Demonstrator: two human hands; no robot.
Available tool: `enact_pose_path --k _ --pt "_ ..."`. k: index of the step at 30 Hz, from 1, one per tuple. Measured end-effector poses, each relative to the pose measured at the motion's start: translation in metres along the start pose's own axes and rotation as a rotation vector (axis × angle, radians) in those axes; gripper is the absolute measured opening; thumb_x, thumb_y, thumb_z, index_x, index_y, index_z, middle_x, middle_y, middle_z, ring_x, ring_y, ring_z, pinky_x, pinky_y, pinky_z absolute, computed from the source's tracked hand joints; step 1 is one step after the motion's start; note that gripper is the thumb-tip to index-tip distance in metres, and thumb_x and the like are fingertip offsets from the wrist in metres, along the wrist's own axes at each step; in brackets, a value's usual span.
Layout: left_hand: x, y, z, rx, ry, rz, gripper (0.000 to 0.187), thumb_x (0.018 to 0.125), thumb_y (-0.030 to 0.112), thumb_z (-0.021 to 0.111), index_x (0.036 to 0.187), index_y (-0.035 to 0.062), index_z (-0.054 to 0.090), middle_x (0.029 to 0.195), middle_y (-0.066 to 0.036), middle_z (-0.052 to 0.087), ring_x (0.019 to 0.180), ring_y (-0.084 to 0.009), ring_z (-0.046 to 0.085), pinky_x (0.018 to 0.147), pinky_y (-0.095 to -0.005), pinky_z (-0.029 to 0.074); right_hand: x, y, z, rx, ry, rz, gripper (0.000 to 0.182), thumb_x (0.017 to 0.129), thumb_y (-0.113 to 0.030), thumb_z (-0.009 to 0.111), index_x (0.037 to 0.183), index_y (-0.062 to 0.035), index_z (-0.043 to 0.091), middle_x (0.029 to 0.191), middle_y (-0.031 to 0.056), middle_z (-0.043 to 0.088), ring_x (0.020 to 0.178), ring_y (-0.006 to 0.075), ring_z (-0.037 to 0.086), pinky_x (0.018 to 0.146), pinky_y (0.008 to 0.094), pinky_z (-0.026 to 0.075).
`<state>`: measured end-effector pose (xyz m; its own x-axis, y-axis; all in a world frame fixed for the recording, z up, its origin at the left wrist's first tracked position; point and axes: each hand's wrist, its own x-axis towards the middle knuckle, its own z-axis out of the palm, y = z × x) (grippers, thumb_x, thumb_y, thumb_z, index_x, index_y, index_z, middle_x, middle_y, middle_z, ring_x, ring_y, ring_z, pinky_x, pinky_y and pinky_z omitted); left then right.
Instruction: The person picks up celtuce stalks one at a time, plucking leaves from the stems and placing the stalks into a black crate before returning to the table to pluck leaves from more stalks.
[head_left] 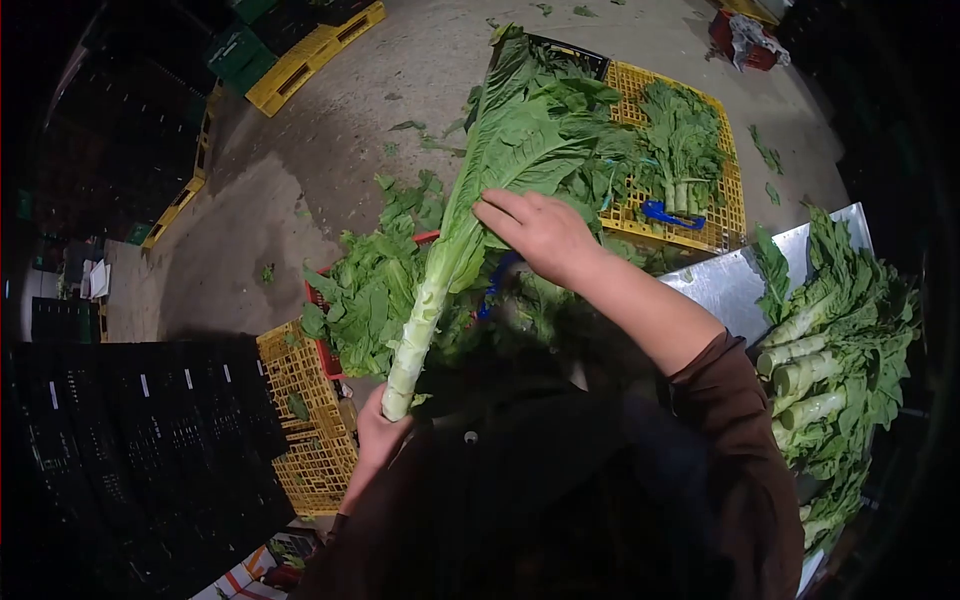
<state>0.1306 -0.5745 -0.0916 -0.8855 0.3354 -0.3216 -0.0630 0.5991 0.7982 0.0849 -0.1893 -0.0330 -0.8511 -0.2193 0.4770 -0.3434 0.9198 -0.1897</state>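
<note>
Celtuce (412,340) slants away before me, spanning both hands. Black crates (150,450) stand stacked at my left, edges lost in darkness. At my right, a metal table (718,288) bears more stalks (808,376), some in shadow. A red crate (328,352) holds loose leaves (370,280), partly hidden by the stem. My left hand (378,430) grips its base; my right hand (540,235) lies bent over its foliage, clasping or not I can't tell. Pale labels (144,385) on the black crates are too small to read.
</note>
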Motion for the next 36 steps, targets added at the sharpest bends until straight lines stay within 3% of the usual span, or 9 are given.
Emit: enact_pose_path --k 3,5,8,11,22,25,29,33,36 --pt "0.007 0.000 0.001 -0.006 -0.020 -0.027 0.052 0.066 0.000 0.067 0.117 -0.0007 0.054 0.101 -0.007 0.062 0.092 -0.0142 0.057 0.084 -0.0272 0.044 -0.010 0.005 0.004 -0.033 0.064 0.028 0.043 0.074 -0.007 0.053 0.117 -0.0100 0.054 0.114 0.0079 0.054 0.087 0.0253 0.057 0.070 0.0356 0.052" --pt "0.009 0.008 0.003 -0.003 -0.021 -0.059 0.053 0.066 0.000 0.067 0.117 -0.0008 0.054 0.101 -0.008 0.062 0.093 -0.0141 0.057 0.085 -0.0271 0.044 -0.012 0.010 0.007 -0.092 -0.094 0.095 0.047 0.073 -0.005 0.053 0.120 -0.0115 0.053 0.101 0.0081 0.054 0.083 0.0253 0.056 0.069 0.0365 0.051" --pt "0.016 0.006 0.002 0.012 -0.003 -0.062 0.054 0.065 0.002 0.068 0.117 -0.0010 0.054 0.102 -0.008 0.062 0.093 -0.0139 0.057 0.085 -0.0269 0.044 -0.003 0.006 -0.005 -0.009 0.036 0.097 0.049 0.074 -0.004 0.052 0.122 -0.0126 0.052 0.089 0.0084 0.051 0.080 0.0260 0.056 0.067 0.0372 0.050" --pt "0.020 0.007 -0.003 0.008 0.014 -0.033 0.055 0.065 0.003 0.068 0.118 -0.0012 0.054 0.101 -0.008 0.062 0.093 -0.0138 0.057 0.085 -0.0268 0.044 0.018 0.010 -0.005 -0.057 0.004 0.133 0.049 0.074 -0.003 0.051 0.122 -0.0131 0.052 0.084 0.0086 0.050 0.080 0.0263 0.057 0.066 0.0373 0.050" --pt "0.016 0.024 0.002 0.019 -0.012 -0.042 0.054 0.065 0.001 0.067 0.117 -0.0008 0.055 0.099 -0.006 0.062 0.090 -0.0123 0.057 0.083 -0.0260 0.045 0.003 0.011 -0.012 -0.201 0.104 0.048 0.018 0.078 -0.014 0.056 0.095 -0.0093 0.059 0.091 0.0071 0.054 0.083 0.0264 0.056 0.068 0.0373 0.049" --pt "0.018 0.014 0.002 -0.007 -0.025 -0.079 0.054 0.065 0.001 0.067 0.117 -0.0010 0.055 0.099 -0.005 0.061 0.090 -0.0121 0.056 0.083 -0.0258 0.045 0.002 0.008 -0.014 0.027 -0.080 0.199 0.021 0.082 -0.024 0.060 0.097 -0.0085 0.060 0.096 0.0089 0.060 0.085 0.0287 0.058 0.069 0.0389 0.049" --pt "0.017 0.011 -0.001 -0.040 -0.012 -0.036 0.055 0.064 0.001 0.068 0.118 -0.0021 0.054 0.100 -0.005 0.061 0.090 -0.0124 0.056 0.083 -0.0260 0.045 0.021 0.015 -0.016 0.327 0.128 0.531 0.033 0.088 -0.031 0.059 0.111 -0.0079 0.055 0.089 0.0143 0.065 0.080 0.0336 0.063 0.068 0.0430 0.050" --pt "0.016 0.013 -0.004 -0.002 -0.040 -0.032 0.057 0.064 0.002 0.069 0.119 -0.0020 0.053 0.102 -0.006 0.061 0.092 -0.0127 0.057 0.084 -0.0262 0.045 0.043 0.020 -0.020 0.254 0.273 0.723 0.040 0.087 -0.031 0.060 0.119 -0.0102 0.048 0.081 0.0116 0.064 0.075 0.0337 0.063 0.064 0.0426 0.050" --pt "0.014 0.005 -0.004 0.067 -0.007 0.002 0.057 0.064 0.002 0.069 0.119 -0.0017 0.053 0.104 -0.006 0.062 0.093 -0.0123 0.057 0.085 -0.0260 0.044 0.040 0.029 -0.005 0.111 0.239 0.635 0.038 0.078 -0.023 0.069 0.108 -0.0101 0.049 0.084 0.0104 0.062 0.078 0.0313 0.063 0.064 0.0408 0.050"
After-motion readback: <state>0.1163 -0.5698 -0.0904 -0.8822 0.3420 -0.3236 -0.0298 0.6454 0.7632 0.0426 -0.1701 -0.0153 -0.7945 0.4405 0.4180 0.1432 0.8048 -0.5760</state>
